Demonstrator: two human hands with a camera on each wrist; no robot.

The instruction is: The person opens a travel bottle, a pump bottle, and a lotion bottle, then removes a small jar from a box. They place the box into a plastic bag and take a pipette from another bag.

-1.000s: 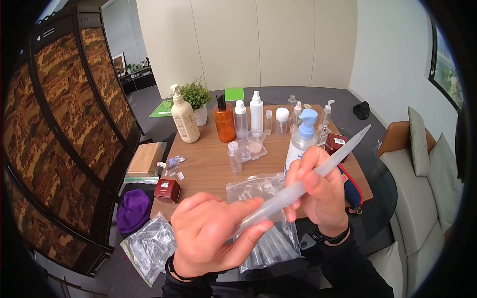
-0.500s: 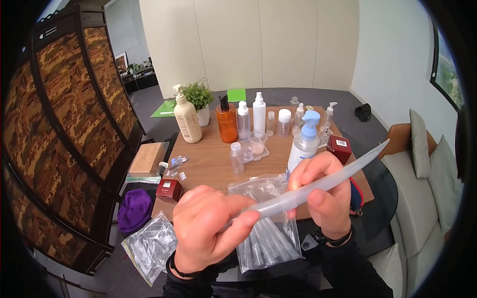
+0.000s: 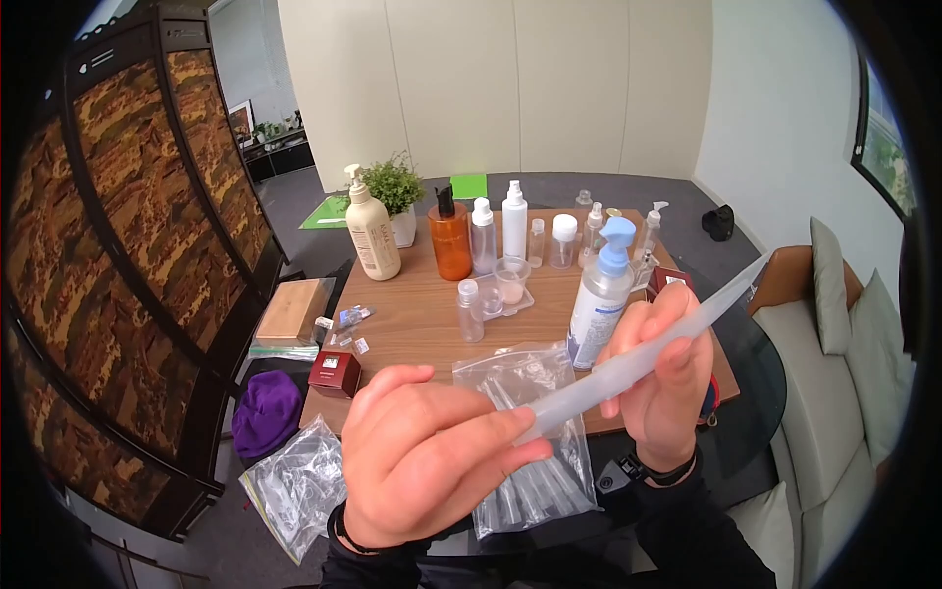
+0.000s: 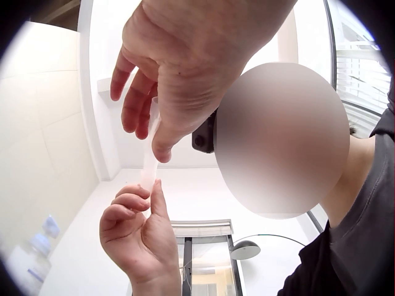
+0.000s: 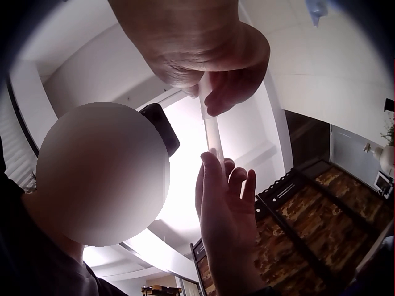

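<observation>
Between my two hands is a long, translucent white plastic tube [image 3: 599, 385] that tapers to a point at its right end. My left hand [image 3: 422, 461] pinches its lower left end between thumb and forefinger. My right hand [image 3: 659, 417] holds it farther up, thumb on the near side and fingers curled behind. The tube slants up to the right above a clear zip bag [image 3: 540, 491] with several slim clear tubes inside. In the left wrist view the tube [image 4: 150, 160] spans both hands; my right hand [image 4: 142, 240] is below. A blue-topped pump bottle [image 3: 597, 309] stands behind my right hand.
A cream pump bottle [image 3: 373, 236], an amber bottle [image 3: 451, 245] and several small clear bottles stand at the back of the wooden table [image 3: 407, 319]. A dark red box [image 3: 335, 375] is at the left, near a purple cloth [image 3: 268, 412] and another clear bag [image 3: 294, 486].
My right hand has shifted right, and the tube's pointed end has swung farther right. The left forefinger has straightened along the tube's lower end. The things on the table have stayed put.
</observation>
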